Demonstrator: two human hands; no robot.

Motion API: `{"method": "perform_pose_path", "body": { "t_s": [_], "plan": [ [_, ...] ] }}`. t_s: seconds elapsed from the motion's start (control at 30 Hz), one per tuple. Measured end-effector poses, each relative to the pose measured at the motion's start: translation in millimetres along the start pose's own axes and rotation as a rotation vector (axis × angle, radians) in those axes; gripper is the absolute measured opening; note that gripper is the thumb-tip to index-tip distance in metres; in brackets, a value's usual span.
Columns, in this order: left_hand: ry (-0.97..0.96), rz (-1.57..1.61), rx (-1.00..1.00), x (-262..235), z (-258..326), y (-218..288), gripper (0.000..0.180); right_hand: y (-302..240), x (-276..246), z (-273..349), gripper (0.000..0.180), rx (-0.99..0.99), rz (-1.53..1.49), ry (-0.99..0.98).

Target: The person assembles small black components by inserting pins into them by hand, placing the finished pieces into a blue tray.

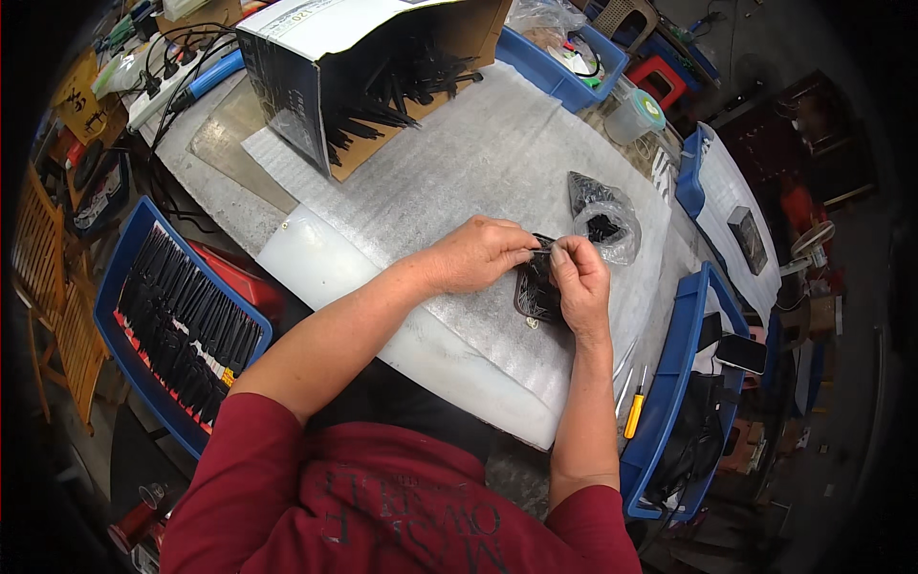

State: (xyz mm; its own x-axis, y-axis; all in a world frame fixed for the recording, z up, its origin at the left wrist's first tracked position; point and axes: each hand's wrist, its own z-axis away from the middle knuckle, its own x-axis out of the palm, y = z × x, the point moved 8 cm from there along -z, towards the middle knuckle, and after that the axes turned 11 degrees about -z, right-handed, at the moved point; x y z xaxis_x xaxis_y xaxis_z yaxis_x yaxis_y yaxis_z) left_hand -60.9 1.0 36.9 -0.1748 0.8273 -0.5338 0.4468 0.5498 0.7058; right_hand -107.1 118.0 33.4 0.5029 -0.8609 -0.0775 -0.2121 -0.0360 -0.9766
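Note:
My left hand (483, 253) reaches in from the left, its thumb and fingers pinched together. Close against it, my right hand (581, 279) is also closed in a pinch. Between the fingertips is a small, thin dark piece (542, 246); its kind is too small to make out. Below the fingers lies a dark shallow dish (534, 297) with many thin silvery pieces in it, partly covered by my right hand. Just beyond my right hand sits an open clear plastic bag (622, 234) of small black parts.
A cardboard box (296, 110) of long black pieces lies on its side on the foam-covered table (459, 153). Blue bins (143, 225) flank the table, one filled with black pieces. A yellow-handled screwdriver (634, 413) lies at the right edge. A lidded plastic tub (631, 117) stands far right.

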Motion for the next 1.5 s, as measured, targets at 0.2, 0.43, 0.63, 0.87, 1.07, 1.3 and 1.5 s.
{"method": "perform_pose_path", "body": {
  "t_s": [0.2,0.43,0.63,0.87,1.07,1.3,1.5],
  "plan": [
    [0.012,0.012,0.025,2,1,-1,0.014,-11,8,-1,0.012,-0.128,0.155,-0.055],
    [0.054,-0.082,0.080,0,2,2,0.012,-8,7,-1,0.014,-0.082,0.186,-0.026],
    [0.032,-0.099,0.049,2,1,1,0.013,4,3,-2,0.015,0.039,0.047,-0.017],
    [0.020,-0.039,0.025,0,1,1,0.013,-6,6,-1,0.012,-0.103,0.133,-0.038],
    [0.042,-0.043,0.049,-1,2,2,0.012,-16,10,0,0.013,-0.125,0.242,-0.037],
    [0.096,-0.097,0.108,-4,3,6,0.011,-8,8,-1,0.016,-0.073,0.178,-0.023],
    [0.061,-0.109,0.054,-3,2,5,0.011,2,6,-1,0.018,0.013,0.051,-0.012]
  ]
}}
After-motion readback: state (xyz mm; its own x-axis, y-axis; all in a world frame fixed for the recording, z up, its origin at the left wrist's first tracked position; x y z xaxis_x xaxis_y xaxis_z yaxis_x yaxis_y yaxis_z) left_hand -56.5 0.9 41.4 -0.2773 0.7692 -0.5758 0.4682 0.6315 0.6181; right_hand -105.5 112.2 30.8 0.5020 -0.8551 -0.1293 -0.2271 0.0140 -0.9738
